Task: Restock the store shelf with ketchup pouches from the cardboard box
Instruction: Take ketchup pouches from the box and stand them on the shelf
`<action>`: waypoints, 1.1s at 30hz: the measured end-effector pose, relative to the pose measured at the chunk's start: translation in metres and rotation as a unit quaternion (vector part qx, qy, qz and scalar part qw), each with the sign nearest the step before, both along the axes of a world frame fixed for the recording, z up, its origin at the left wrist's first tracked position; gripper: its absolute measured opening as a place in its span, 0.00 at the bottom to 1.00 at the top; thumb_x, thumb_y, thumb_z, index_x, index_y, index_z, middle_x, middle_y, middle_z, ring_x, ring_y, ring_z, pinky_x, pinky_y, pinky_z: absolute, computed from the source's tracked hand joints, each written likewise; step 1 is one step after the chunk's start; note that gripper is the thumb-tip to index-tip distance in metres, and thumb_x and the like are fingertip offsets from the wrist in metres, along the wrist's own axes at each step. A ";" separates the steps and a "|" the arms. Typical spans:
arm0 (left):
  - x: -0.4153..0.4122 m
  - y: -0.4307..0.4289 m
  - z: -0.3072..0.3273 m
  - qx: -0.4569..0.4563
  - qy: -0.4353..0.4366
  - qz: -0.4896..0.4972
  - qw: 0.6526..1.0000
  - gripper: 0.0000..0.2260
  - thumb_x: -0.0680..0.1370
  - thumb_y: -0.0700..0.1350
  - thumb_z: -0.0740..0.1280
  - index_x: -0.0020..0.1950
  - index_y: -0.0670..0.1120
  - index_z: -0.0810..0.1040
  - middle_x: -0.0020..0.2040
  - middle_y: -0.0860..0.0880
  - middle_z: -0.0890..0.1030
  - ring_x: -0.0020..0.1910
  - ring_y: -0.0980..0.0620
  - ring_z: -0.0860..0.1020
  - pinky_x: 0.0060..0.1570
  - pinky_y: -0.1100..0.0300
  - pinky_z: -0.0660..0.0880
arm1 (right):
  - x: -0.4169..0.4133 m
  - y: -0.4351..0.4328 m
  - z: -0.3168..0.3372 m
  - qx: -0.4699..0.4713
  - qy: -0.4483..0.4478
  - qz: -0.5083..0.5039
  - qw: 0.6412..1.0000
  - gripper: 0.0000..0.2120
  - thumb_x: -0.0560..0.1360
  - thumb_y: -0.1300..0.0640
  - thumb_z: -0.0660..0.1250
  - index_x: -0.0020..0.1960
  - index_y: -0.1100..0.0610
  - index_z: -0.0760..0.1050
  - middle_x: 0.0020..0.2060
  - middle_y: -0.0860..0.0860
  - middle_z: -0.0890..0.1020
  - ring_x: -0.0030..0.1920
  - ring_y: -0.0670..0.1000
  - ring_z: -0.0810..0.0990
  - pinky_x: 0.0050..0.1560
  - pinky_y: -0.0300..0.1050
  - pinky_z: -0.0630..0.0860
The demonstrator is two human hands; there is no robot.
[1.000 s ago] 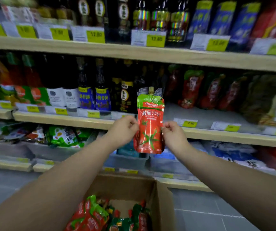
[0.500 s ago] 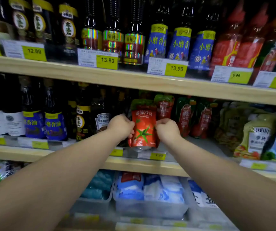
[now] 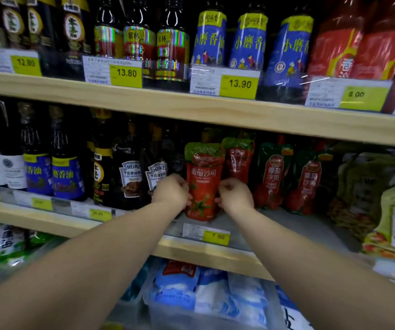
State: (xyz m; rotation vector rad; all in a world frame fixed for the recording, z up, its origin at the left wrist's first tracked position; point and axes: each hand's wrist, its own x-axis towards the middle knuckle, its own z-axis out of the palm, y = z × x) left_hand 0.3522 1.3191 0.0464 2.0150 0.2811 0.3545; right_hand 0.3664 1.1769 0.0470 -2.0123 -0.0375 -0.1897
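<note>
A red ketchup pouch [image 3: 203,179] with a green top stands upright on the middle shelf [image 3: 298,225], above the 7.90 price tag [image 3: 216,236]. My left hand [image 3: 171,190] pinches its left edge and my right hand [image 3: 235,195] pinches its right edge. Just behind it stands another ketchup pouch [image 3: 238,158]. More red ketchup pouches [image 3: 289,177] stand to the right. The cardboard box is out of view.
Dark sauce bottles [image 3: 131,177] stand close on the left of the pouch. Green-yellow pouches [image 3: 382,201] fill the shelf's right end. The upper shelf board [image 3: 191,108] hangs just above, loaded with bottles. White-blue bags in a bin [image 3: 210,296] lie below.
Both hands have carried the pouch up from over the box and onto the middle shelf, setting it upright in front of another pouch. The view has moved closer and the box has dropped out of view.
</note>
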 end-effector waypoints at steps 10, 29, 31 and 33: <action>-0.039 -0.033 0.018 0.175 0.101 -0.019 0.979 0.17 0.76 0.44 0.62 0.61 0.39 0.66 0.60 0.38 0.75 0.58 0.39 0.76 0.56 0.52 0.74 | -0.008 -0.010 -0.003 0.006 0.060 0.030 0.998 0.08 0.73 0.63 0.57 0.41 0.55 0.74 0.43 0.57 0.80 0.45 0.59 0.80 0.50 0.54 0.78; 0.026 -0.041 0.000 0.243 0.081 -0.083 0.963 0.16 0.77 0.46 0.61 0.63 0.41 0.72 0.62 0.38 0.76 0.60 0.40 0.75 0.56 0.57 0.71 | 0.033 0.008 -0.007 0.115 0.159 0.063 0.979 0.13 0.78 0.59 0.59 0.58 0.63 0.76 0.42 0.58 0.77 0.43 0.55 0.76 0.51 0.52 0.77; 0.033 -0.041 -0.001 0.253 0.077 -0.094 0.960 0.15 0.77 0.45 0.61 0.63 0.42 0.72 0.63 0.39 0.76 0.61 0.40 0.75 0.55 0.57 0.71 | 0.037 0.008 -0.008 0.116 0.160 0.059 0.978 0.10 0.78 0.59 0.59 0.50 0.61 0.77 0.40 0.57 0.77 0.43 0.56 0.76 0.46 0.51 0.77; 0.040 -0.042 -0.004 0.256 0.078 -0.102 0.958 0.16 0.77 0.45 0.62 0.64 0.43 0.71 0.63 0.39 0.76 0.61 0.40 0.75 0.52 0.59 0.69 | 0.042 0.008 -0.008 0.120 0.166 0.052 0.977 0.10 0.78 0.58 0.59 0.39 0.56 0.73 0.36 0.55 0.76 0.43 0.56 0.77 0.40 0.48 0.76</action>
